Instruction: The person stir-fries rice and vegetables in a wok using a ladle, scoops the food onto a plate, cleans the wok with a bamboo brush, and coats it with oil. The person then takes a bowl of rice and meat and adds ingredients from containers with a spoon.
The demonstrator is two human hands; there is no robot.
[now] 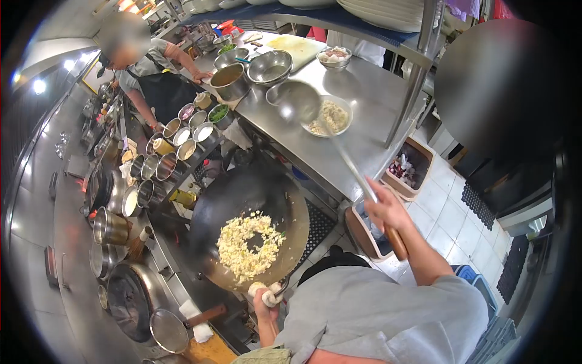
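My left hand (265,306) is closed around the wok's handle with a folded white cloth (274,297) in the grip. Inside the tilted dark wok (209,197) lies a ring of fried rice (245,264) with yellow bits, its middle bare. My right hand (387,209) grips the long metal ladle (348,161) near its wooden end. The ladle's bowl, smeared by motion, is above the steel counter, overlapping a white plate (348,126) of fried rice (334,115). Whether the ladle touches that plate I cannot tell.
Steel bowls (270,67) and a deep pot (230,82) stand on the counter (376,91). Seasoning tins (167,165) crowd the wok's left. A strainer (168,330) lies near the front. Bins (412,167) stand on the floor at right. A co-worker (163,91) leans over the far end.
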